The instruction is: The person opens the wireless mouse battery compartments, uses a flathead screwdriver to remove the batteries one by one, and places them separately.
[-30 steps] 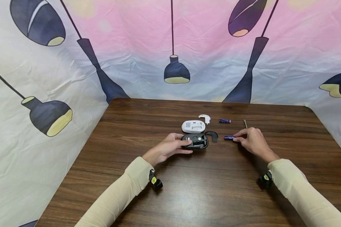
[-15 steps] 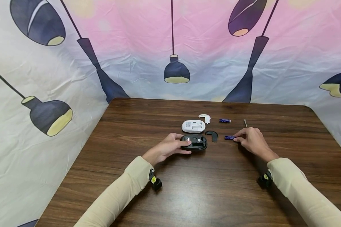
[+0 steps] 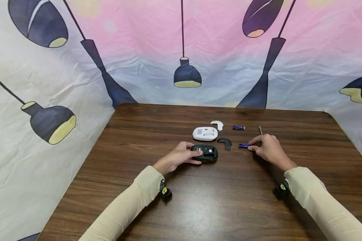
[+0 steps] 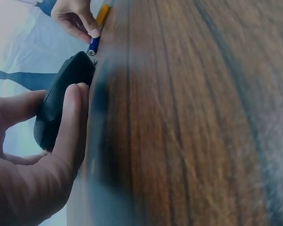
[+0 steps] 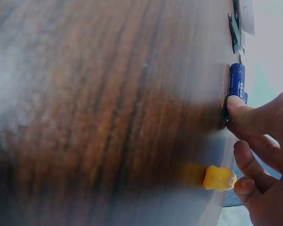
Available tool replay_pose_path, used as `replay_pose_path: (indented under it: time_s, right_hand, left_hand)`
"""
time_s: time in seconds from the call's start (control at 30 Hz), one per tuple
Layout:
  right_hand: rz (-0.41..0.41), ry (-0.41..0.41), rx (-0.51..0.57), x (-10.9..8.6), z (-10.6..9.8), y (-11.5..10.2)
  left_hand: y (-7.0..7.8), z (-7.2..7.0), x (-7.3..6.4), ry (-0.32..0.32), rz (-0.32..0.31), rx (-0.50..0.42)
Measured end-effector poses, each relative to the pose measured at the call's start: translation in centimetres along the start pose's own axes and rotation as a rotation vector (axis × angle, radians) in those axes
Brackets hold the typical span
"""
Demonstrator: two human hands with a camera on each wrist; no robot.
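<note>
My left hand holds a black computer mouse by its left end, underside up, thumb on top. Its battery slot is uncovered and looks dark inside. In the left wrist view the mouse is tilted on edge between thumb and fingers, close to the tabletop. To the right, my right hand pinches one end of a blue battery, which lies low at the table surface. The right wrist view has thumb and forefinger on that battery. Between the hands lies the black battery cover.
Behind the black mouse lies a white mouse, underside up, its white cover beyond it. A second blue battery lies further back. Beside the right hand is a screwdriver with a yellow handle. A patterned cloth hangs behind the table.
My left hand has drawn the black mouse slightly left and toward me, away from the white mouse. The battery pinched by the right hand has shifted very slightly right.
</note>
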State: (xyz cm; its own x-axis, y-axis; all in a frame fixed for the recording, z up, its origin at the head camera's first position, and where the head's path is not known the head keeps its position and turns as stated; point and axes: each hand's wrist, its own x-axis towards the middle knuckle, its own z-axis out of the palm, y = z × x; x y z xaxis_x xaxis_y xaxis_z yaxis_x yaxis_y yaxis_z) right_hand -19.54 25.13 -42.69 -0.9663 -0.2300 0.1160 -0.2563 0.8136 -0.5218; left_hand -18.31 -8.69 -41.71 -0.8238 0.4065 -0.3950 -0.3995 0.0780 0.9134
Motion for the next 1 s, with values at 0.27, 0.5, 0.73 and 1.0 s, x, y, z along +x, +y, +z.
replay_pose_path:
  time_s: [0.27,0.5,0.73,1.0]
  right_hand:
    - [0.0,0.0,0.004,0.04,-0.02,-0.05]
    - [0.012,0.003,0.003,0.02,0.1,-0.04]
    - [0.013,0.005,0.008,-0.19,0.0,-0.12]
    - [0.001,0.009,0.003,-0.19,-0.07,0.0]
  left_hand:
    - [-0.08,0.12,-0.04,0.054,-0.017,0.115]
    - [-0.15,0.16,-0.2,0.111,0.045,0.225]
    - [-0.32,-0.08,-0.17,0.172,0.128,0.453]
    - [0.06,-0.19,-0.49,0.245,0.158,0.749]
